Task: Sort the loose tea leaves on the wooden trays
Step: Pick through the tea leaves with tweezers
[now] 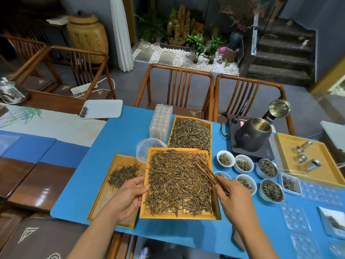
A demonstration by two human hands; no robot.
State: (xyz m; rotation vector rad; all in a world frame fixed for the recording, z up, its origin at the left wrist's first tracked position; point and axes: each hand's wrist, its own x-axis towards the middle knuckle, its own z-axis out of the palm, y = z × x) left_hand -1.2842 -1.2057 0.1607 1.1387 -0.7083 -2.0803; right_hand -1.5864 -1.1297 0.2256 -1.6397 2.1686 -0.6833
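A wooden tray (pixel 145 215) full of loose brown tea leaves (pixel 177 184) is tilted in front of me. My left hand (pixel 128 195) grips its left edge, thumb on the rim. My right hand (pixel 233 197) pinches wooden tongs (pixel 209 172) whose tips lie over the leaves near the tray's upper right. A second tray (pixel 104 200) on the left holds a small pile of leaves (pixel 121 175). At the back, a third tray (pixel 211 126) is covered with greener leaves (pixel 190 135).
White cups (pixel 225 158) and strainers (pixel 271 190) with leaves stand to the right. A dark kettle (pixel 252 135) sits on a black base behind them. Clear plastic moulds (pixel 160 122) and a plastic bag (pixel 147 148) lie behind the trays. Chairs (pixel 175 86) line the table's far edge.
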